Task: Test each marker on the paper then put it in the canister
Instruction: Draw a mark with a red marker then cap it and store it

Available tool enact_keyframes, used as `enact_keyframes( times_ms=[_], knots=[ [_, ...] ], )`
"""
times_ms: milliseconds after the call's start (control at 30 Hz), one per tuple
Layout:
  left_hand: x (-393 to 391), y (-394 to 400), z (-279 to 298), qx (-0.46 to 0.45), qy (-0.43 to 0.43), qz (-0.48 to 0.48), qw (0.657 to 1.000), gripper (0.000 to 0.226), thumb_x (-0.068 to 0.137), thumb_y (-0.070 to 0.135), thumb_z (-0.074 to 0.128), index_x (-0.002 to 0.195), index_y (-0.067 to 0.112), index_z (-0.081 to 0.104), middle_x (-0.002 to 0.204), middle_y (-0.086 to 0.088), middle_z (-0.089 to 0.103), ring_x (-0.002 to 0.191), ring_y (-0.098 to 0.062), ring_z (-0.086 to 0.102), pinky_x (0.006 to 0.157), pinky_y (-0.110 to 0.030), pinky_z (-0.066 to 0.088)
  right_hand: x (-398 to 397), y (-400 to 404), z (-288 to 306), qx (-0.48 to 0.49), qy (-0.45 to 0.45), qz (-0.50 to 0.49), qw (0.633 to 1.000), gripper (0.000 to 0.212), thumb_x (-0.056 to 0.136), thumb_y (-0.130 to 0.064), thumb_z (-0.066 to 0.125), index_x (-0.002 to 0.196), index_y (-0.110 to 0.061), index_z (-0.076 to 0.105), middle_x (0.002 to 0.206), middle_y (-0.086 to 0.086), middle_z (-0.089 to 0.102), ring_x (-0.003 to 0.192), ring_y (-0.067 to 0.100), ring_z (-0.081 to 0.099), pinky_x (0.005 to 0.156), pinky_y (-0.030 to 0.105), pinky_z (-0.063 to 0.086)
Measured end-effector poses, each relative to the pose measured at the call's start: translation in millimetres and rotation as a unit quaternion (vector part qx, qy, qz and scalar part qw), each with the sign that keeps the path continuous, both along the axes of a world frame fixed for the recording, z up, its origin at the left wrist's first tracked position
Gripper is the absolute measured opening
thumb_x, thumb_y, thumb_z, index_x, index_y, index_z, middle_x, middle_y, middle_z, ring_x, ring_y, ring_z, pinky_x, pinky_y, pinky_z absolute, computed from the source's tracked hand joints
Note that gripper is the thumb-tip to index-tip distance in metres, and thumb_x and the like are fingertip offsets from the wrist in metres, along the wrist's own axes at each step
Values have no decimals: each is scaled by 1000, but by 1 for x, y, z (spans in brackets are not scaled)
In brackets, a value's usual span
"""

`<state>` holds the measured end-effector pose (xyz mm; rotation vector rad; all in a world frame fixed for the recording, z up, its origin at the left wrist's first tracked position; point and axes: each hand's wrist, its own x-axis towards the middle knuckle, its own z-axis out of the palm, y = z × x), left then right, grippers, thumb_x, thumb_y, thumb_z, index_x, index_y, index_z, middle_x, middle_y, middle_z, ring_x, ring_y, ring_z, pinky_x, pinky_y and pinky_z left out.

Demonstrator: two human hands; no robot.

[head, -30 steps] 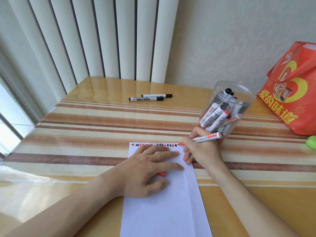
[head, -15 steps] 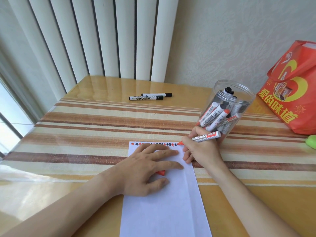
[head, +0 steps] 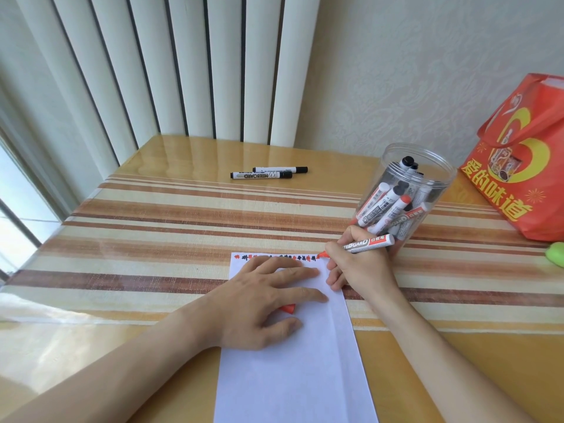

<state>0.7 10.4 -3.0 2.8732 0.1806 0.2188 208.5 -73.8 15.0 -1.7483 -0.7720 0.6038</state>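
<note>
Left hand (head: 268, 296) is lying flat, palm down, fingers spread and pointing toward the far right corner of the desk, thumb tucked a bit nearer the front edge. Its forearm comes in bare from the front left corner. Right hand (head: 358, 264) is curled into a writing grip, fingers pinched around a marker (head: 367, 243), the little-finger side resting down. That forearm runs in from the front right corner.
</note>
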Motion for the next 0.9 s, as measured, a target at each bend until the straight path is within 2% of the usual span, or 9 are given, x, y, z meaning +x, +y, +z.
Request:
enact_keyframes(
  times_ms=[333, 533, 633, 700, 767, 833, 900],
  knots=[
    [0, 0, -1, 0, -6, -7, 1000, 52, 99, 46, 50, 149, 52, 37, 166, 19, 23, 151, -14, 20, 120, -45, 21, 0, -2, 1, 7, 5, -2, 1000, 20, 88, 2, 61, 83, 7, 43, 61, 25, 58, 41, 32, 61, 41, 33, 47],
    [-1, 1, -2, 3, -10, -10, 1000, 54, 99, 47, 51, 151, 52, 34, 166, 18, 22, 152, -13, 19, 121, -43, 20, 2, -2, -1, -3, -15, 11, 1000, 18, 87, -1, 62, 77, -2, 46, 55, 19, 61, 38, 32, 60, 39, 31, 45],
    [-2, 0, 1, -24, -29, -8, 999, 55, 97, 46, 55, 149, 47, 37, 163, 13, 27, 149, -13, 25, 119, -41, 22, 4, -4, -1, 14, -15, 13, 1000, 23, 89, -1, 61, 73, -6, 45, 55, 16, 60, 37, 32, 58, 39, 30, 43],
    [-3, 0, 3, -54, -62, -6, 997, 46, 95, 41, 61, 139, 37, 47, 155, 11, 35, 144, -12, 32, 115, -40, 28, 5, -7, 1, 33, -6, 17, 999, 23, 90, -1, 60, 73, -6, 46, 56, 16, 58, 37, 30, 55, 39, 30, 41],
    [-5, 2, 3, -57, -95, -1, 994, 33, 90, 32, 67, 121, 28, 55, 138, 11, 46, 129, -12, 42, 106, -39, 36, 4, -12, 3, 58, 6, 26, 998, 23, 89, -3, 61, 73, -5, 46, 56, 16, 55, 36, 27, 49, 40, 28, 38],
    [-4, 2, 3, -44, -113, 8, 993, 24, 85, 23, 68, 107, 25, 58, 119, 11, 50, 111, -12, 45, 97, -35, 40, 1, -18, 9, 84, 22, 42, 995, 21, 85, -12, 65, 77, -8, 46, 58, 15, 53, 37, 23, 45, 40, 26, 33],
    [-3, 2, 2, -32, -134, 19, 990, 17, 87, 18, 64, 103, 24, 59, 109, 10, 51, 101, -13, 45, 91, -31, 41, -2, -24, 13, 107, 51, 67, 991, 19, 82, -20, 65, 81, -13, 48, 61, 12, 52, 37, 20, 42, 39, 22, 29]
  ],
)
